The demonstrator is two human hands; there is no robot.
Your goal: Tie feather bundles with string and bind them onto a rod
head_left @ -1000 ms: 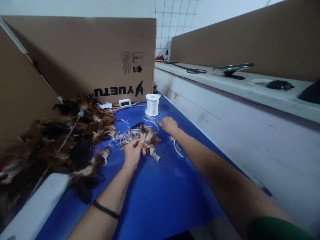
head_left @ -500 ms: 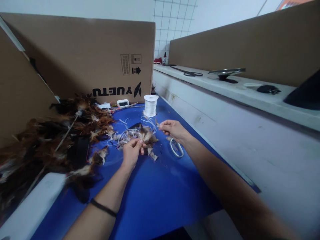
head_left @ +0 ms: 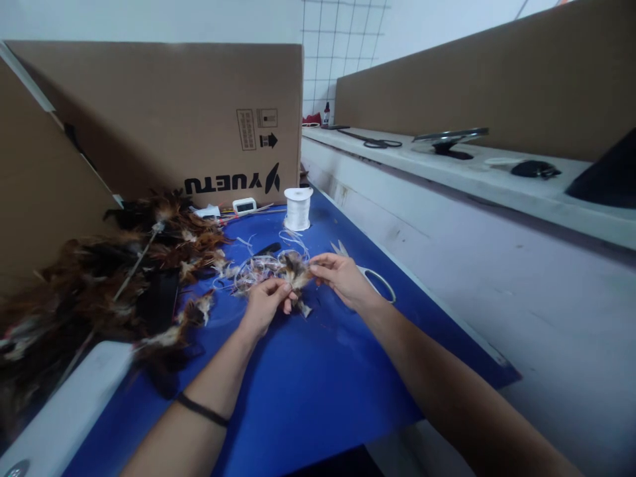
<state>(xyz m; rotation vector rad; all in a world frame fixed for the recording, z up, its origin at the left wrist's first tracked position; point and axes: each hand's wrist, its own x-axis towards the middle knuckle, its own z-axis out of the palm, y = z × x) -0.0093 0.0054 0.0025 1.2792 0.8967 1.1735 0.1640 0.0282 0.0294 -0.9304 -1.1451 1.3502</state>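
Landmark = thread spool (head_left: pixel 297 208), upright at the back of the blue counter (head_left: pixel 318 391).
Feather tuft (head_left: pixel 297 270): straight in front of the spool, held just above the counter between both hands.
Left hand (head_left: pixel 265 303): grip closed, thumb and fingers pinching the tuft's left end.
Right hand (head_left: pixel 342 279): grip closed too, fingertips pinched on the tuft's right side.
Tangle of white cord (head_left: pixel 256 268): in front of the spool, slightly left, touching the tuft.
Scissors (head_left: pixel 377 281): front-right of the spool, just behind the right hand. Can't tell if they touch the hand.
Feather pile (head_left: pixel 114 278): well left of the spool.
Small white timer (head_left: pixel 244 205): just left of the spool, with the cardboard box (head_left: pixel 173 112) right behind both.
Black band (head_left: pixel 201 409) on the left wrist.
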